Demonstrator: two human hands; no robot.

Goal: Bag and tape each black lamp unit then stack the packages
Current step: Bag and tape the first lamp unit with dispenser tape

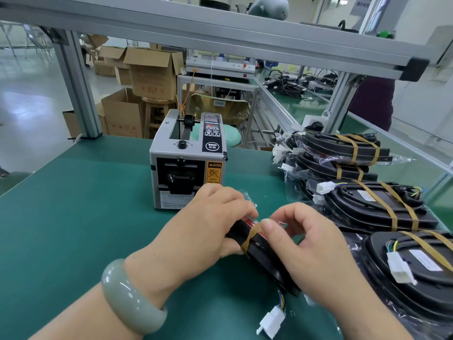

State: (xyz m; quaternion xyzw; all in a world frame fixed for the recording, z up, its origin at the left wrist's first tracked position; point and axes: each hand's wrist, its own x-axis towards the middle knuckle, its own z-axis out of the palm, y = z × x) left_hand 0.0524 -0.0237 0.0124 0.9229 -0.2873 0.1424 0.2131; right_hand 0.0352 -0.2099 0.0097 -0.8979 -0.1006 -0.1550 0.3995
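Bag [247, 201] seemingly encloses the black lamp unit [266, 255] your left hand [208, 227] grips; your right hand [311, 246] pinches tape [251, 238].

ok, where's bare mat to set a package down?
Green mat left of the tape dispenser and left hand is bare; so is a strip between dispenser and stacked packages. Right side is crowded with packages; centre holds the lamp unit, right hand pinching its tape.

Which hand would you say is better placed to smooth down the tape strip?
Right, probably: the right hand pinches the tape strip at the top edge of the lamp unit, while the left hand grips the unit to steady it.
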